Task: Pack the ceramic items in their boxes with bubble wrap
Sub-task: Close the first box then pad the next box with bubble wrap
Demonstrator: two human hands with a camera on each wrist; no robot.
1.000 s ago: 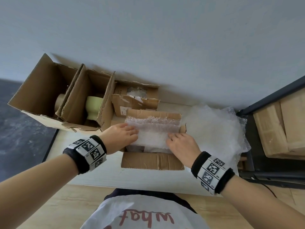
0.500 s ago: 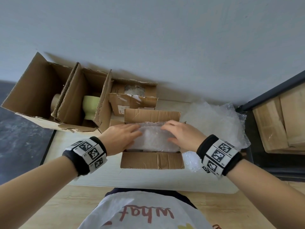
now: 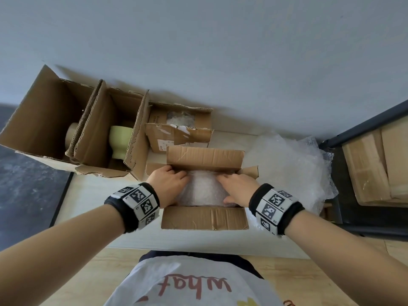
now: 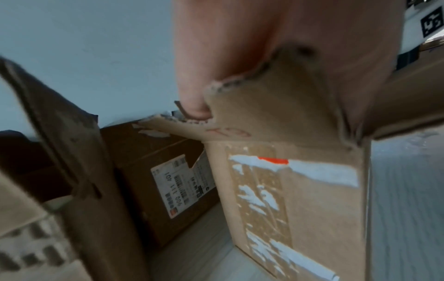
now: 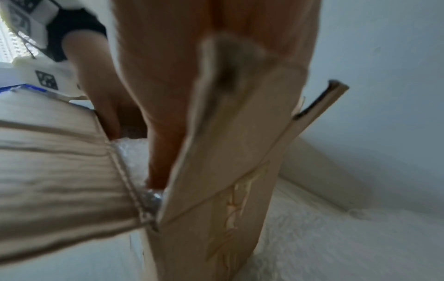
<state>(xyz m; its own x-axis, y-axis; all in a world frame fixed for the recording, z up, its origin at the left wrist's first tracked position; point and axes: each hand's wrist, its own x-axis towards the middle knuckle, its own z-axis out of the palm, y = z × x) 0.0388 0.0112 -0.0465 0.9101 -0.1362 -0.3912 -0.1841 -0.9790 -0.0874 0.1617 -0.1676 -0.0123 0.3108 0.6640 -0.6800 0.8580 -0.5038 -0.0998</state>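
Note:
An open cardboard box [image 3: 205, 219] stands on the pale table in front of me, with a bundle of bubble wrap [image 3: 203, 191] filling it. What the wrap covers is hidden. My left hand [image 3: 170, 184] lies on the bundle's left side, fingers reaching down along the far wall. My right hand [image 3: 237, 188] presses the right side, its thumb on the near part of the wrap. In the left wrist view my left hand [image 4: 216, 57] goes down behind a side flap [image 4: 264, 106]. In the right wrist view my right hand [image 5: 173, 98] slides between the box wall [image 5: 216, 190] and the bubble wrap [image 5: 134, 157].
At the back left a large divided carton [image 3: 44, 120] holds a green ceramic vase [image 3: 120, 140] and a tan one [image 3: 72, 133]. A small labelled box [image 3: 176, 138] with wrap inside stands behind my box. Loose bubble wrap [image 3: 291, 168] is piled to the right, beside a dark shelf frame [image 3: 337, 195].
The flat sheet of wrap has been folded over and pushed down into the box. My right hand moved from the near edge up to the far right of the bundle.

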